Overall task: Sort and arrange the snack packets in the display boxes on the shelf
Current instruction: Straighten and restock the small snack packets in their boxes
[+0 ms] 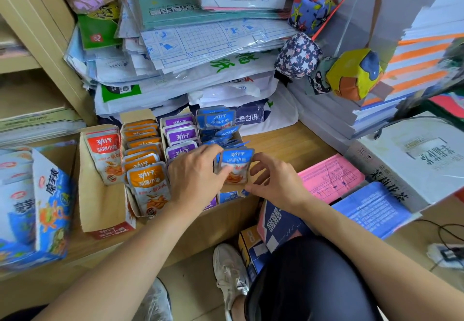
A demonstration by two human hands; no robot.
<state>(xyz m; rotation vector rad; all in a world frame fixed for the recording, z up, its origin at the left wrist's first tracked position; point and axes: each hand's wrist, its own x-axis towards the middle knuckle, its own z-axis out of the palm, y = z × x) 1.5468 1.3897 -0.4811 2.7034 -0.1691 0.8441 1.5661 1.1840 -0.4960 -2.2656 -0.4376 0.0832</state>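
Note:
Four cardboard display boxes stand side by side on the wooden shelf (288,142). From left they hold red packets (105,152), orange packets (148,182), purple packets (179,134) and blue packets (218,119). My left hand (198,172) and my right hand (271,182) together grip a small upright stack of blue packets (236,162) at the front of the blue box (231,196). The left thumb lies on the front packet's face. The right fingers curl round the stack's right edge. Blue packets behind the stack lie tilted and disordered.
A large blue snack box (47,207) stands at the left. Stacks of paper reams and plastic-wrapped stationery (195,44) pile up behind the boxes. Pink and blue paper packs (331,177) lie to the right. Fabric balls (351,74) hang at upper right. My knee and shoe are below.

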